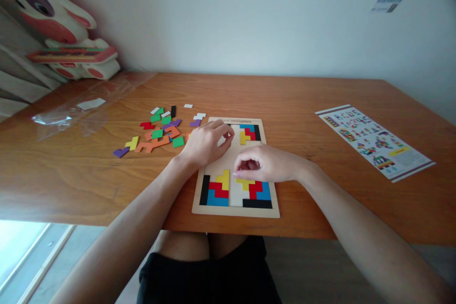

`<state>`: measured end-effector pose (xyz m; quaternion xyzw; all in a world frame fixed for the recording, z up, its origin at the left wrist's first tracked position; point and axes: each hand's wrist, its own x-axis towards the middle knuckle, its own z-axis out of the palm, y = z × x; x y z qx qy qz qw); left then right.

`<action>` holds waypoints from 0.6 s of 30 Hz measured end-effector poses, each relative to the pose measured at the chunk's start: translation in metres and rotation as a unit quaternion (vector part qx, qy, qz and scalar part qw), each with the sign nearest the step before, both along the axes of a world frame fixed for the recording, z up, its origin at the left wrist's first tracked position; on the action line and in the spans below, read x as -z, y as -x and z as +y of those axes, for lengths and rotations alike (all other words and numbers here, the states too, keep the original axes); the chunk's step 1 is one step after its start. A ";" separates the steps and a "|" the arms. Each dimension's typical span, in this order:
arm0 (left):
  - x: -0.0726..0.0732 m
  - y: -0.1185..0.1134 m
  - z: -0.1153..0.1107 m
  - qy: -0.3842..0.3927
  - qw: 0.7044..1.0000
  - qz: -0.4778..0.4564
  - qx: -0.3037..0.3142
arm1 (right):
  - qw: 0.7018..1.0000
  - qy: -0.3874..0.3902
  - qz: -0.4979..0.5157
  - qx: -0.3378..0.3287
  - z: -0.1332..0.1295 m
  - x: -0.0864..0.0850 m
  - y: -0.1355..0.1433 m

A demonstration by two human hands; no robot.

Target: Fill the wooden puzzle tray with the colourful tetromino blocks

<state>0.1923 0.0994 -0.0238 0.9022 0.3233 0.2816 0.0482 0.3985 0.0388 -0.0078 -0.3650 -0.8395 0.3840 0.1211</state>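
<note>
The puzzle board [235, 211] lies on the worktop [285, 99] beneath both hands, the left hand [210, 140] over its far left side and the right hand [263, 164] over its right middle, just beyond a yellow piece [245, 184]. Both hands are loosely curled, fingertips close to thumbs; whether either pinches a piece, I cannot tell. Loose pieces [178, 141] lie left of the left hand.

I note what appears to be a home: cartoon cow figure [66, 28], curtain [16, 73], wooden table [274, 99], colourful puzzle board [235, 212].
</note>
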 end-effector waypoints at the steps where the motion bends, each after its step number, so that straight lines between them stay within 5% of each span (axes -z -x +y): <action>1: 0.000 0.000 0.000 0.000 1.000 0.001 -0.001 | 1.000 -0.007 0.004 0.003 0.000 0.000 -0.001; 18: 0.000 0.001 0.001 -0.006 1.000 -0.002 -0.003 | 0.999 -0.009 -0.029 0.043 0.000 -0.005 -0.006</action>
